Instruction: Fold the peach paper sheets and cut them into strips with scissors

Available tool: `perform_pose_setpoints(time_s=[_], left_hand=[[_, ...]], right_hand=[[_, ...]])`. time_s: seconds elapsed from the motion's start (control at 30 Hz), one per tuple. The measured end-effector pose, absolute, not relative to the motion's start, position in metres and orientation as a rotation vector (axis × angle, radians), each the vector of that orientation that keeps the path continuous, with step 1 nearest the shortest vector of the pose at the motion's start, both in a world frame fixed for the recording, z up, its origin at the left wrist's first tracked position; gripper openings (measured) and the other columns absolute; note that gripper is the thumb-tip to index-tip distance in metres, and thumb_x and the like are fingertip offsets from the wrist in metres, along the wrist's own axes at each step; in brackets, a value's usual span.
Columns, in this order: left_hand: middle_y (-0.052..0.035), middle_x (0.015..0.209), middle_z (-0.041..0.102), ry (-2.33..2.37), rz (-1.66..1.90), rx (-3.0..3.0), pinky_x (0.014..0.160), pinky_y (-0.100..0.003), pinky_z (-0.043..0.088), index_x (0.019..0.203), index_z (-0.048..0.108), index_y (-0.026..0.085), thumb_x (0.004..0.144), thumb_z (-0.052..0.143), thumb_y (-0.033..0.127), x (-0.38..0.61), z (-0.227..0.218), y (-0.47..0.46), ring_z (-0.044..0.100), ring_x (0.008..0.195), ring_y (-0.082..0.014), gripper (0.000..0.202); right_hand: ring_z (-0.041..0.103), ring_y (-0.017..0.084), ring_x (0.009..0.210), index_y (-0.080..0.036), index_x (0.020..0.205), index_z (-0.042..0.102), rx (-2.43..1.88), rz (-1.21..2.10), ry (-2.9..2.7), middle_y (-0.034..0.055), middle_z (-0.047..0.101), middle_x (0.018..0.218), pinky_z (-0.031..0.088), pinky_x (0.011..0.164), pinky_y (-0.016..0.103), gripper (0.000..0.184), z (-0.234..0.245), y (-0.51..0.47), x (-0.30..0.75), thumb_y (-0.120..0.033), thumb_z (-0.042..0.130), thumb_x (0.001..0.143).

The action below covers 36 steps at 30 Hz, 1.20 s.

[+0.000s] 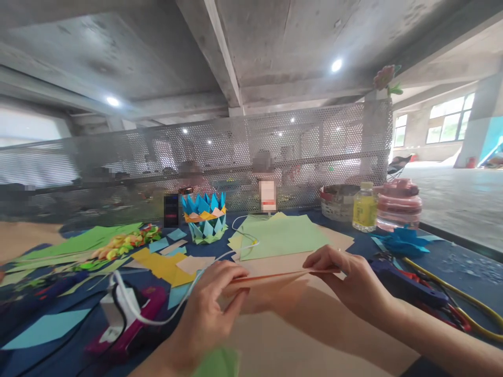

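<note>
In front of me, both hands hold a folded strip of peach-coloured paper [271, 276], seen almost edge-on. My left hand [214, 298] grips its left end, thumb below and fingers above. My right hand [348, 275] pinches the right end. Beneath the hands lies a large sheet of peach paper [298, 340] with their shadow across it. Behind them rests a stack topped by a light green sheet [281, 235]. To the left of that stack stands a basket of folded blue, orange and green paper [206, 225]. A blurred green piece of paper [220, 364] shows by my left wrist.
At left are a magenta power strip [147, 314] with a white plug and cables, yellow paper scraps [157, 267] and a light blue sheet [47, 329]. At right lie a blue paper flower [404, 241], a dark blue tool [411, 285], a drink bottle [364, 207] and a pink bottle [398, 207].
</note>
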<state>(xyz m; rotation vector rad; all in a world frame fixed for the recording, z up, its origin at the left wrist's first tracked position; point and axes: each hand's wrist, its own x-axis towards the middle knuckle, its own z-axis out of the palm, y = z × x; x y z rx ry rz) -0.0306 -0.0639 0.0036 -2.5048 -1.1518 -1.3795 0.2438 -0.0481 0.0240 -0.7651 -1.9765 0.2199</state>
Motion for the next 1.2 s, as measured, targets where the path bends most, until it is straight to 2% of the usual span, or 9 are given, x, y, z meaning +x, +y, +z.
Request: perform_pose_setpoints(time_s=[0.13,0.27,0.57,0.93,1.1,1.2], left_hand=[[-0.0046,0.092,0.065,-0.935,-1.273,-2.404,0.08,-0.036,0.042,0.103,0.059,0.02,0.08,0.065,0.022,-0.023,0.008,-0.068,0.057,0.087,-0.0196,0.024],[-0.0042,0.089,0.068,-0.807,-1.266,-2.371,0.077,-0.035,0.043,0.102,0.061,0.019,0.082,0.062,0.018,-0.018,0.011,-0.071,0.059,0.083,-0.018,0.02],[-0.0021,0.084,0.07,-0.738,-1.286,-2.34,0.078,-0.034,0.043,0.094,0.064,0.018,0.084,0.058,0.008,-0.017,0.015,-0.075,0.061,0.08,-0.0151,0.016],[-0.0022,0.079,0.068,-0.723,-1.334,-2.342,0.075,-0.033,0.042,0.092,0.063,0.017,0.082,0.058,0.005,-0.017,0.015,-0.076,0.06,0.077,-0.0154,0.016],[-0.0014,0.077,0.068,-0.729,-1.313,-2.308,0.075,-0.033,0.042,0.09,0.064,0.017,0.084,0.055,0.006,-0.018,0.015,-0.076,0.06,0.075,-0.015,0.016],[-0.0016,0.077,0.069,-0.692,-1.29,-2.285,0.073,-0.033,0.042,0.09,0.064,0.018,0.083,0.054,0.006,-0.017,0.016,-0.077,0.06,0.073,-0.0157,0.017]], right_hand=[[0.066,0.012,0.073,-0.021,0.075,0.052,-0.63,-0.094,-2.061,0.0026,0.069,0.08,0.053,0.062,0.021,0.018,0.024,-0.054,0.242,-0.008,0.047,0.086],[0.065,0.013,0.077,-0.02,0.078,0.053,-0.523,-0.237,-2.076,0.0037,0.07,0.082,0.053,0.067,0.024,0.018,0.027,-0.058,0.239,-0.005,0.048,0.086],[0.064,0.014,0.077,-0.02,0.08,0.055,-0.473,-0.23,-2.114,0.0047,0.07,0.083,0.053,0.068,0.026,0.018,0.028,-0.061,0.236,-0.005,0.049,0.086],[0.064,0.013,0.077,-0.02,0.077,0.054,-0.5,-0.161,-2.126,0.0043,0.069,0.083,0.053,0.069,0.026,0.016,0.025,-0.062,0.235,-0.007,0.05,0.087],[0.063,0.014,0.079,-0.02,0.086,0.056,-0.582,-0.102,-2.145,0.0052,0.067,0.083,0.052,0.069,0.026,0.014,0.023,-0.061,0.234,-0.009,0.048,0.087],[0.061,0.017,0.078,-0.019,0.09,0.056,-0.651,-0.153,-2.196,0.0051,0.065,0.081,0.05,0.07,0.031,0.006,0.026,-0.063,0.233,-0.017,0.056,0.084]])
